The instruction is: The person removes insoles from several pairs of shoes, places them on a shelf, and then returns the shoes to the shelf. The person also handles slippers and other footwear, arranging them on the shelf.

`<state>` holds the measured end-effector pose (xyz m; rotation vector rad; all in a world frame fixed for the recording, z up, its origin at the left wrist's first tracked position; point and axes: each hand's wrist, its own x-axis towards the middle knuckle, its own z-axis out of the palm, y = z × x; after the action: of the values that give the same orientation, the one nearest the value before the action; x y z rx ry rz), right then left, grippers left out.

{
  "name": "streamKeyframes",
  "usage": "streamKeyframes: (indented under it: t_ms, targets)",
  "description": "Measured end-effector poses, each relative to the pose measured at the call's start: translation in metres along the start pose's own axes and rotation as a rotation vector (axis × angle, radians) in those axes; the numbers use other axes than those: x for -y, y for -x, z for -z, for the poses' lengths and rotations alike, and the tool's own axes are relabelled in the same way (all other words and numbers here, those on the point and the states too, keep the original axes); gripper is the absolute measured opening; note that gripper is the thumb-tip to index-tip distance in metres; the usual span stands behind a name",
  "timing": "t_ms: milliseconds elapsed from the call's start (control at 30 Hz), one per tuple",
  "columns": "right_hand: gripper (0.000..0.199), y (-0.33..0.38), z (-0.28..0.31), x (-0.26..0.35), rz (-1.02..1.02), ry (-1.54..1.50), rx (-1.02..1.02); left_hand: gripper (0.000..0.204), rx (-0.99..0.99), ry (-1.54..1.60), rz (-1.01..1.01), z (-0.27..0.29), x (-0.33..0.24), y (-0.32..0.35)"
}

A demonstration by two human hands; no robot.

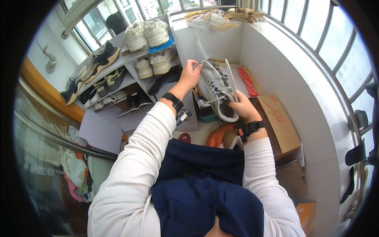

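Note:
A grey lace-up sneaker [213, 85] is held up in front of me, between both hands. My left hand [190, 76] pinches its far left end, with the thumb on top. At the near end, by the shoe's opening, my right hand [245, 107] closes round its right side. A thin, pale, curved piece [230, 75] stands on edge along the sneaker's right side, next to my right fingers; I cannot tell whether it is a sole or an insole. The shoe's underside is hidden.
A shoe rack [136, 57] at the left carries several sneakers, with white sneakers [147, 34] on top. To the right stand a cardboard box [278, 122] and a red item [247, 81] by the low wall. An orange bag [219, 136] lies below. Window bars [312, 31] edge the right.

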<state>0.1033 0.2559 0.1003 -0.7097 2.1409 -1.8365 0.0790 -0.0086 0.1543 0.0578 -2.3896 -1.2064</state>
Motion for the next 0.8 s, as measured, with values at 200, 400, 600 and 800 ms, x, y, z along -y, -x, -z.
streamKeyframes:
  t_ms: [200, 400, 600, 800]
  targets:
    - [0.032, -0.016, -0.008, -0.005, -0.099, -0.241, -0.283, 0.067, -0.117, -0.136, -0.418, -0.017, -0.037, 0.015]
    - [0.047, -0.007, -0.015, 0.007, -0.128, 0.124, -0.557, 0.026, -0.081, -0.361, -0.489, -0.048, -0.058, 0.079]
    - [0.047, 0.003, -0.020, 0.008, -0.139, 0.326, -0.516, 0.019, 0.015, -0.356, -0.351, -0.077, -0.028, 0.070]
    - [0.041, -0.005, -0.003, 0.005, -0.191, 0.516, -0.610, 0.008, 0.126, -0.088, -0.283, -0.076, -0.013, 0.050]
